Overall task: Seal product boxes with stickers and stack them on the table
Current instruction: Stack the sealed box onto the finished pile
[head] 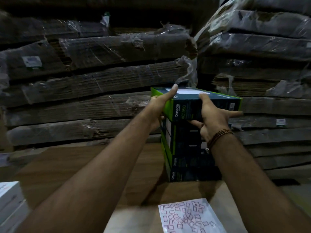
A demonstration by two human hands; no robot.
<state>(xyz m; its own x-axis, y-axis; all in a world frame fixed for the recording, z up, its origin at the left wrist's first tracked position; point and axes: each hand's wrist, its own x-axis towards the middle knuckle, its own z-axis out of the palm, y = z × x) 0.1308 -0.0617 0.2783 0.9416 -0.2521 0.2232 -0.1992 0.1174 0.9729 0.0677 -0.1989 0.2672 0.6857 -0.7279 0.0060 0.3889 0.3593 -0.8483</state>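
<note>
Main risk: the top box point(198, 105) lands skewed on the stack point(190, 153) and the column leans or tips, since it's already several boxes high and narrow. Square the edges before you let go. Second risk: your right fingers under the box's near edge get trapped, or drag it off line as you pull out. Box sits at the top of the stack, far right on the bench point(94, 167), tilted slightly, not fully settled as far as I can judge. Left hand point(161, 105) grips the left corner, thumb on top. Right hand point(210, 115) clamps the near side, thumb over the top edge. Both arms stretched forward. Sticker sheet point(188, 216) lies near, untouched.
</note>
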